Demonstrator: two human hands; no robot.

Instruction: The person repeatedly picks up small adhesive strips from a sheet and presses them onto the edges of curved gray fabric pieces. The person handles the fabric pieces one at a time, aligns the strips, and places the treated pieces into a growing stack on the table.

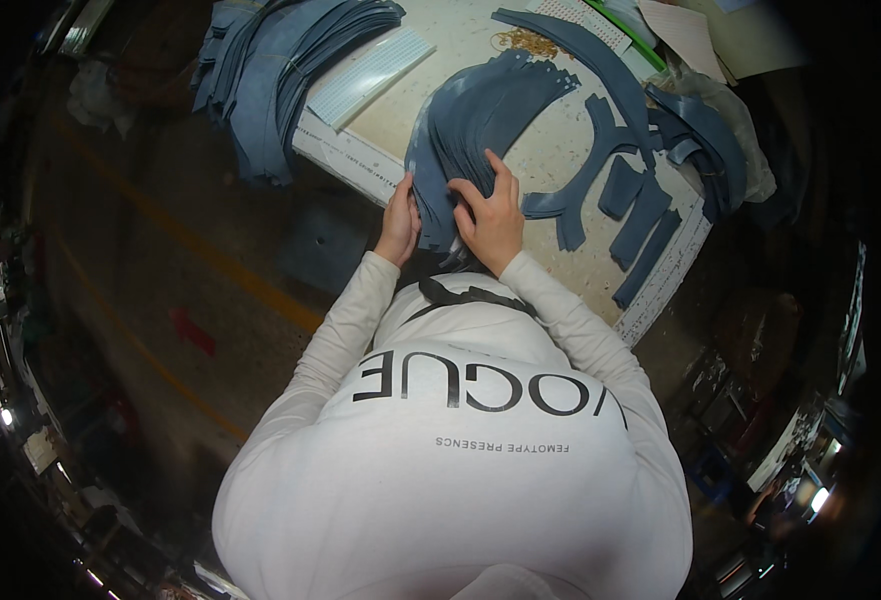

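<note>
A fanned stack of curved blue denim-like fabric pieces (475, 110) lies at the table's near edge, its lower end reaching over that edge towards me. At the stack's left side, my left hand (398, 222) is closed on the border of the pieces, its thumb pointing up along them; some of its fingers are hidden. My right hand (493, 218) rests on the stack's right part, fingers spread and touching the upper layers. Right of that hand lie a forked blue piece (585, 180) and several short blue strips (645, 225).
A larger tied bundle of blue pieces (265, 90) overhangs the white table (360, 150) at the left, beside a pale striped pad (372, 75). Yellowish rubber bands (525, 42) lie behind the stack. A clear plastic bag (750, 150) with blue pieces sits at the right edge.
</note>
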